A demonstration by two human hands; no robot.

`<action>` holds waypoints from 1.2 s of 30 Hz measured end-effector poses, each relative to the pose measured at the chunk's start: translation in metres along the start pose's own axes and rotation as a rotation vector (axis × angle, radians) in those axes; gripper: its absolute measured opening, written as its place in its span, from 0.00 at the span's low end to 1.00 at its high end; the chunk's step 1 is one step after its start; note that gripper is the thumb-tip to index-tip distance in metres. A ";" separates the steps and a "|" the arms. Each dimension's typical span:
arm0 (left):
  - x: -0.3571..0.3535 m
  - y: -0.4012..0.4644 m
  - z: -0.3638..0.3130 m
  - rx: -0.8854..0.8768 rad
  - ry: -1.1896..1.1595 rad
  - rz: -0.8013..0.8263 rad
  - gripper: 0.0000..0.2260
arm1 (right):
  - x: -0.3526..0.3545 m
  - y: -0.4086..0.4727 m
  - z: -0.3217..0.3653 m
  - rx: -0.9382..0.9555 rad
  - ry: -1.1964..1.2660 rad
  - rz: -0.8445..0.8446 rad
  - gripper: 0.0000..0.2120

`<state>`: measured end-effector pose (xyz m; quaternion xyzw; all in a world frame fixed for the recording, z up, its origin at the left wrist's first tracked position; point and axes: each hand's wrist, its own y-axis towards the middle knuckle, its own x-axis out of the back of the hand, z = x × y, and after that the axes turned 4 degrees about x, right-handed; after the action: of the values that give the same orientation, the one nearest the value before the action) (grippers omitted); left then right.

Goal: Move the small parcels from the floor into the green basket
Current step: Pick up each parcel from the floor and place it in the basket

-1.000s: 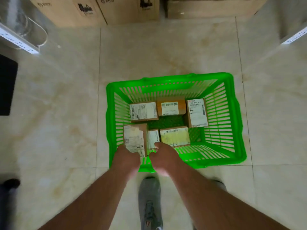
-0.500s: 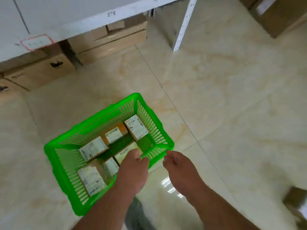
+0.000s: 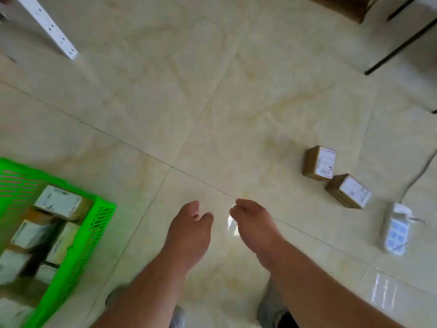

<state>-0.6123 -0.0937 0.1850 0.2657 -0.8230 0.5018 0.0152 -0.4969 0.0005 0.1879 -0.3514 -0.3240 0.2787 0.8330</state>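
Observation:
Two small brown parcels with white labels lie on the tiled floor at the right: one (image 3: 320, 163) farther off, the other (image 3: 348, 194) nearer and just to its right. The green basket (image 3: 94, 230) sits at the lower left, cut off by the frame edge, with several labelled parcels (image 3: 59, 202) inside. My left hand (image 3: 189, 230) and my right hand (image 3: 254, 223) hang side by side over bare floor in the middle, fingers loosely curled, holding nothing. Both hands are well short of the floor parcels.
A white power strip (image 3: 396, 230) with a grey cable lies right of the parcels. A white shelf upright (image 3: 50, 28) stands at the top left. Dark metal legs (image 3: 399, 47) and a cardboard box are at the top right. My shoes show at the bottom.
My view has swung right, away from the basket, which slid to the lower left. Both hands left the basket and now hang over open floor. Two floor parcels came into view.

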 end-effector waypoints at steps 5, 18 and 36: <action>-0.102 -0.031 -0.040 -0.016 0.102 0.048 0.25 | 0.124 0.000 -0.056 -0.080 0.038 -0.081 0.11; -0.268 -0.057 -0.101 0.005 0.153 0.134 0.24 | 0.301 0.014 -0.136 -0.156 0.129 -0.194 0.22; -0.323 0.013 -0.173 -0.076 0.276 0.190 0.25 | 0.360 0.104 -0.128 -0.151 0.169 -0.279 0.07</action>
<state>-0.3827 0.1916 0.1662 0.1142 -0.8529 0.5012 0.0907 -0.1991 0.2598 0.1620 -0.3870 -0.3182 0.1048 0.8591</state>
